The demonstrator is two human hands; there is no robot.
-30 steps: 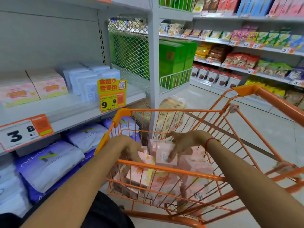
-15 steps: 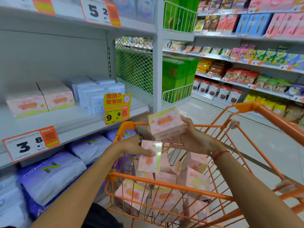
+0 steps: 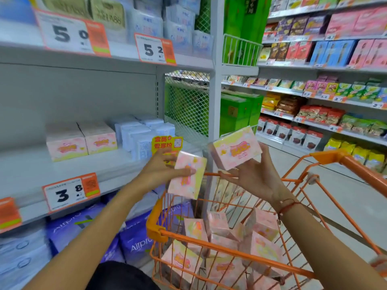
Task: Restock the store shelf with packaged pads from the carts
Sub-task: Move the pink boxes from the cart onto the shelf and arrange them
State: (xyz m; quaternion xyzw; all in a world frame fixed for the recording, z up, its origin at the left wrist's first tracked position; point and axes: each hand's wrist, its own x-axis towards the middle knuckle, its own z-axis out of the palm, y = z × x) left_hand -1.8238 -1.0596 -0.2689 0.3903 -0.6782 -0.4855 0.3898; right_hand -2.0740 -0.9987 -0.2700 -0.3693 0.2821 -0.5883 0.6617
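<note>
Grey store shelving fills the left of the head view, and on the middle shelf [image 3: 62,164] two pink packs [image 3: 81,140] are seen standing side by side, with pale blue packs [image 3: 142,132] just beside them and bare shelf in front. A pink pack of pads [image 3: 187,174] is grasped in the left hand [image 3: 161,170], tilted on end; a second pink pack [image 3: 235,148] is held up by the fingers of the right hand [image 3: 255,174]. Both packs are held above the orange cart [image 3: 230,254], between it and the shelf. The carrying step is judged to be in hand; next, both packs would need to be swung left and set by the matching pink ones. Many more pink packs [image 3: 219,248] are piled loosely in the cart's basket.
</note>
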